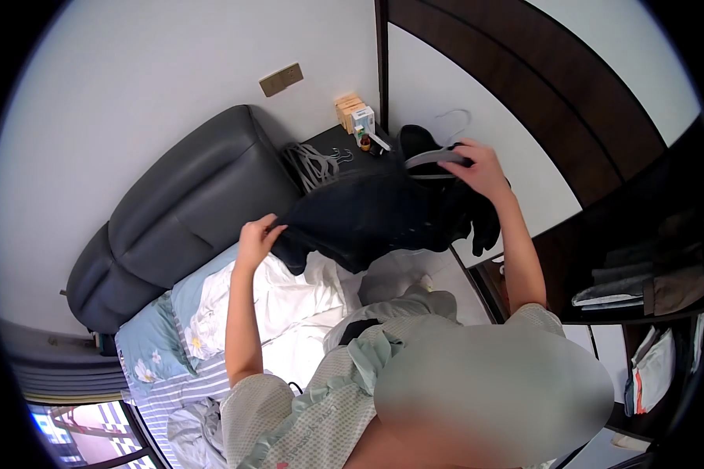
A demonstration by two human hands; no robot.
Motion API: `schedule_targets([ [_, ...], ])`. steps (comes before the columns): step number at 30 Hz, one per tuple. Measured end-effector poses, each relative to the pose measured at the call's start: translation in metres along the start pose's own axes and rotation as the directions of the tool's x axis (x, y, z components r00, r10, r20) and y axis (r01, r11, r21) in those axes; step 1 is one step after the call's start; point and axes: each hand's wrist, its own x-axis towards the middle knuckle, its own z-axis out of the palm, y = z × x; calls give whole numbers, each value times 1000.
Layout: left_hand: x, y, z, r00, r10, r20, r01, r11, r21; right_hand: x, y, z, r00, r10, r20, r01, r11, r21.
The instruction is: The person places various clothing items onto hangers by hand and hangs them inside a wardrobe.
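A dark, nearly black garment (375, 211) is stretched in the air between my hands, its exact kind unclear. My left hand (256, 241) is closed in a pinch on the garment's lower edge. Up near the neck opening, my right hand (481, 168) is closed on a grey clothes hanger (430, 159), with some dark cloth bunched by its fingers. The hanger lies partly inside the garment, and its thin hook points towards the white cabinet door. My right fingertips are partly hidden.
Several grey hangers (314, 166) lie on a dark bedside table (352, 160) with small boxes (353, 113). A black padded headboard (188, 203) and a bed with white bedding (258, 305) stand left. Open wardrobe shelves with folded clothes (618, 285) are at right.
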Motion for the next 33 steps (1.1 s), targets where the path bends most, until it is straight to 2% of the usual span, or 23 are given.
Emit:
schedule_targets([
  [2, -6, -21, -6, 998, -42, -47, 46, 995, 86, -5, 15, -15, 998, 58, -28, -58, 998, -17],
  [3, -7, -24, -9, 994, -108, 12, 106, 987, 122, -7, 19, -18, 998, 54, -22, -55, 996, -68],
  [5, -7, -27, -3, 997, -72, 16, 73, 995, -68, -14, 22, -16, 999, 32, -42, -32, 999, -14],
  [7, -3, 5, -2, 999, -41, -21, 33, 957, -287, -15, 15, -12, 999, 20, -42, -18, 999, 33],
  [10, 14, 50, 5, 989, 57, -139, -107, 918, -383, -10, 2, 0, 1000, 5, -13, -4, 997, 72],
  [12, 24, 58, 14, 972, 221, -84, -235, 933, -271, -7, -4, 8, 1000, -11, 19, 9, 998, 67],
  [13, 25, 61, 15, 988, 152, 34, -146, 980, -134, -6, -6, 12, 1000, -15, 14, 14, 997, 75],
  [16, 28, 71, 25, 987, 156, -27, -158, 982, -102, -6, -7, 15, 999, -32, 11, 32, 998, 61],
  [20, 31, 74, 34, 953, 287, -100, -294, 953, -70, -5, -12, 7, 990, -89, 111, 96, 994, -53],
  [26, 27, 71, 47, 991, 131, -41, -136, 978, -156, -9, -11, 9, 971, -90, 223, 122, 984, -132],
  [29, 25, 77, 46, 988, 100, -114, -116, 982, -147, -11, -13, 11, 957, -86, 278, 123, 985, -119],
  [33, 27, 92, 34, 953, 240, -183, -223, 969, 107, -14, -17, 12, 916, -39, 398, 111, 981, -161],
])
